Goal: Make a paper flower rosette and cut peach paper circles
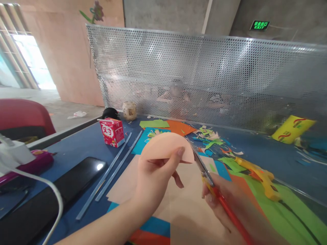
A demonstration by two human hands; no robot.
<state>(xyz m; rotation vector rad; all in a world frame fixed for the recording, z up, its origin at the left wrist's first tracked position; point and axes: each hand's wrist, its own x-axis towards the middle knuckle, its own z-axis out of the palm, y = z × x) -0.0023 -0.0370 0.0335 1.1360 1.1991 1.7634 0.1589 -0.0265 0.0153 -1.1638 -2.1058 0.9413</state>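
In the head view, my left hand [159, 173] pinches a peach-coloured paper piece [166, 146] with a rounded upper edge, the thumb lying on its face. My right hand [224, 197] is closed on a pair of scissors [221, 197] with red and yellow handles. Their metal blades point up and to the left, at the paper's right edge. Whether the blades touch the paper I cannot tell. Beneath both hands lie large peach sheets [189, 211], with blue paper [155, 227] showing under them.
A yellow glue gun [263, 177] rests on green paper [293, 207] at right. Paper scraps [208, 137] lie behind the hands. Clear glue sticks [120, 163], a red drink box [112, 132] and a black phone [84, 177] are at left. A perforated metal screen [158, 68] borders the back.
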